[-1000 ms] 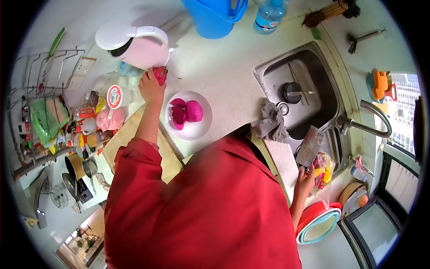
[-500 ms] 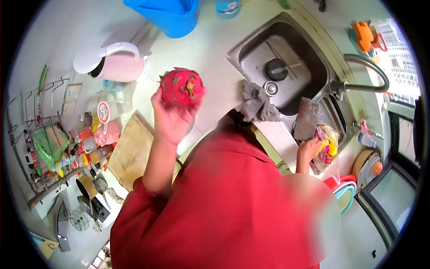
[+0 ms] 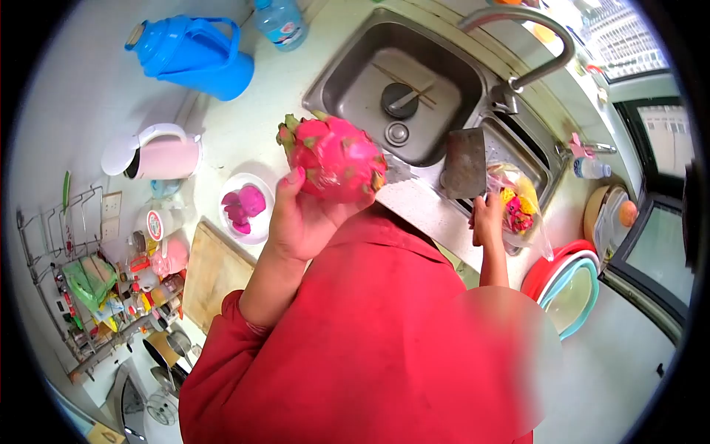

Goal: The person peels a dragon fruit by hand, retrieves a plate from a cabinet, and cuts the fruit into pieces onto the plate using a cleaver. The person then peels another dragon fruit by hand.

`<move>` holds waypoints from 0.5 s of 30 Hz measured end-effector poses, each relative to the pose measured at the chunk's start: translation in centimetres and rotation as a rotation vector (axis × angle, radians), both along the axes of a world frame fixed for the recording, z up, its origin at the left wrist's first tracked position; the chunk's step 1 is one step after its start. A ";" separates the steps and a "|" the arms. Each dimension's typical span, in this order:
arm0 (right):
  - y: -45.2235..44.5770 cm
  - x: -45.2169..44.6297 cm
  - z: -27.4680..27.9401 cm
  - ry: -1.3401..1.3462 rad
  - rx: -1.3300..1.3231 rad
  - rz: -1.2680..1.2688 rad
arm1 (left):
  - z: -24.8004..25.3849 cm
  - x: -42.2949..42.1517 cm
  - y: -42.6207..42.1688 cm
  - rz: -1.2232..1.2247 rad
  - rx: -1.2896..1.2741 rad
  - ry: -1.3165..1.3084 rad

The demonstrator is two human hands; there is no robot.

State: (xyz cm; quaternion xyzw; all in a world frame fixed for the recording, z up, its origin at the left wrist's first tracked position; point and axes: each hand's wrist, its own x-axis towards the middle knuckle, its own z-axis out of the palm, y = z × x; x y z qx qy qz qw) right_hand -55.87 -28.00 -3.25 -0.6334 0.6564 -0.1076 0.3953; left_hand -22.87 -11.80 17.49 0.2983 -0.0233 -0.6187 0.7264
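A whole pink dragon fruit (image 3: 333, 159) rests on the palm and fingers of my left hand (image 3: 296, 214), raised above the counter in front of the sink. My right hand (image 3: 487, 222) is closed round the handle of a cleaver, partly hidden by the fingers. The cleaver (image 3: 464, 163) has a broad, dull grey blade that points up over the sink's near edge. Just right of that hand lies a clear plastic bag (image 3: 521, 211) with yellow and dark pink pieces inside. A white bowl (image 3: 259, 231) holding bright pink-purple pieces stands left of my left forearm.
The steel sink (image 3: 340, 66) contains a black round object and chopsticks, with a curved faucet (image 3: 569, 52) alongside. Left are a blue thermos (image 3: 214, 70), a pink kettle (image 3: 170, 157) and a wooden cutting board (image 3: 211, 277). Stacked basins (image 3: 573, 296) stand at the right.
The dragon fruit has tipped, its side now facing me. The cleaver has come up from the counter's edge in my right hand. The view has shifted, bringing the bowl into sight.
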 end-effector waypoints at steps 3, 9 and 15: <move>1.3 1.5 5.3 -0.321 0.132 -0.216 | 0.4 -2.1 -2.1 0.001 -0.017 -0.343; 5.1 -2.5 12.1 -0.642 -0.259 -0.246 | -1.7 -5.5 -4.6 -0.050 -0.011 -0.651; 6.0 -6.6 18.1 -0.272 -0.499 -0.112 | -3.0 -8.2 -7.2 -0.211 -0.128 -0.453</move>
